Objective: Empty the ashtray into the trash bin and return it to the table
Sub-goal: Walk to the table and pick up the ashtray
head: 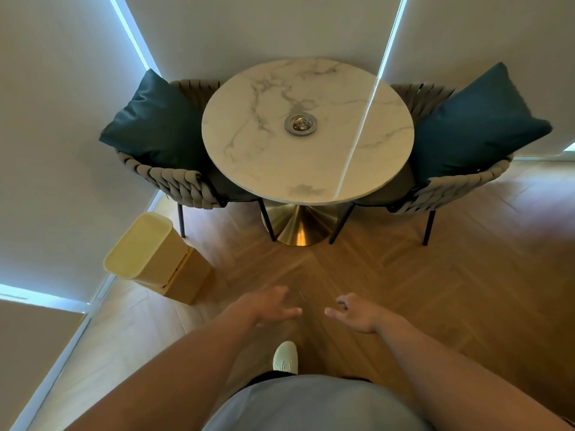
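A round metal ashtray [300, 124] with brownish contents sits near the middle of the round marble table [264, 163]. A pale yellow trash bin [146, 253] with its lid closed stands on the floor to the left of the table. My left hand [273, 304] and my right hand [354, 311] are stretched out low over the floor, well short of the table. Both hold nothing, and their fingers are loosely spread.
Two woven chairs flank the table, each with a dark teal cushion [155, 126] [476, 126]. The table stands on a gold cone base [297, 227]. Closed blinds [249, 32] hang behind. The floor [435, 275] is herringbone wood. My foot in a pale shoe [285, 357] shows below.
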A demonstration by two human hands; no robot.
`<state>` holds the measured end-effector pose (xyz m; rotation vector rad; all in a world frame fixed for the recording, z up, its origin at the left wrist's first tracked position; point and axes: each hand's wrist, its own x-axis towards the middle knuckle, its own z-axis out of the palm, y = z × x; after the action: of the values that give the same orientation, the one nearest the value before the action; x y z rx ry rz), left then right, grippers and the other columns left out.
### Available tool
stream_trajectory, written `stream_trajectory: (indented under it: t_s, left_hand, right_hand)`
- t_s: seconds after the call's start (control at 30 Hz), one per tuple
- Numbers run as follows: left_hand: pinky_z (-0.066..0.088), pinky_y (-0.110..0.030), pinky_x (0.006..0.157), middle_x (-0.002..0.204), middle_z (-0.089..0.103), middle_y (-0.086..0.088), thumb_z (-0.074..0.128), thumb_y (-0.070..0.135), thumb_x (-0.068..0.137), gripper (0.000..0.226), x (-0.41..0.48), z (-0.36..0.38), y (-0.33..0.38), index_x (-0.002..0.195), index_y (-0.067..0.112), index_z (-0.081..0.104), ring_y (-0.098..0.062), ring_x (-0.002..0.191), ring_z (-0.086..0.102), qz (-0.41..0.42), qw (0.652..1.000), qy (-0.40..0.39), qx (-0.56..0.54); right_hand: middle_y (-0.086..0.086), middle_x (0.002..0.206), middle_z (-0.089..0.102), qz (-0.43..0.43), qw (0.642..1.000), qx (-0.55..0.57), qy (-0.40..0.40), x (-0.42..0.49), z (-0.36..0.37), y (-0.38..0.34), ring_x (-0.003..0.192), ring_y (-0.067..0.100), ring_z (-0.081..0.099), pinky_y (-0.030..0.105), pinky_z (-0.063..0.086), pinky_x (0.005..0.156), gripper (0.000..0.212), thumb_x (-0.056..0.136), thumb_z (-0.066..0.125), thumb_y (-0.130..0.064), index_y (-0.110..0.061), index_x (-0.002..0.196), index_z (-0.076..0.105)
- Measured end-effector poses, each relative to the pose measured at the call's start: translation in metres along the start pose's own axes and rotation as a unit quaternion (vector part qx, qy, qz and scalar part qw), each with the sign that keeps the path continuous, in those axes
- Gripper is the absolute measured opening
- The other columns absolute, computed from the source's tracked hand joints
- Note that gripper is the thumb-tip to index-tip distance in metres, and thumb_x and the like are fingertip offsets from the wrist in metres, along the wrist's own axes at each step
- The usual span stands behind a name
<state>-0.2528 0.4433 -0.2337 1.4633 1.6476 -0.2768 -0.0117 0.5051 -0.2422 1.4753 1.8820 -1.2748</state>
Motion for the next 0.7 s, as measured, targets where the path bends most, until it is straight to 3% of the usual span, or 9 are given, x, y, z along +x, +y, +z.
stream_trajectory:
  t_s: [0.37,0.5,0.7]
  left_hand:
    - [0.047,-0.045,0.101,0.141,0.054,-0.006,0.052,0.070,0.086,0.073,0.044,-0.072,-0.022,0.141,0.023,0.044,-0.024,0.123,0.054,0.034,0.999,0.007,0.008]
    - [0.047,-0.045,0.102,0.142,0.052,-0.007,0.052,0.068,0.087,0.073,0.059,-0.092,-0.021,0.143,0.022,0.043,-0.025,0.123,0.054,0.029,1.000,-0.011,-0.001]
    - [0.047,-0.046,0.102,0.140,0.053,-0.007,0.052,0.069,0.086,0.075,0.094,-0.132,-0.010,0.143,0.021,0.043,-0.025,0.123,0.054,0.010,1.000,-0.009,-0.014]
  right_hand:
    - [0.009,0.157,0.039,-0.005,1.000,0.000,0.019,0.044,-0.056,-0.043,0.143,0.027,0.037,0.046,0.037,0.114,0.076,0.093,0.050,-0.061,-0.015,0.152,0.035]
    - [0.010,0.151,0.045,-0.008,1.000,-0.017,0.021,0.063,-0.077,-0.050,0.137,0.027,0.044,0.043,0.041,0.109,0.075,0.093,0.050,-0.062,-0.015,0.150,0.039]
    - [0.010,0.154,0.042,-0.016,0.999,-0.034,0.005,0.102,-0.119,-0.060,0.140,0.026,0.040,0.046,0.040,0.111,0.078,0.091,0.049,-0.065,-0.017,0.151,0.038]
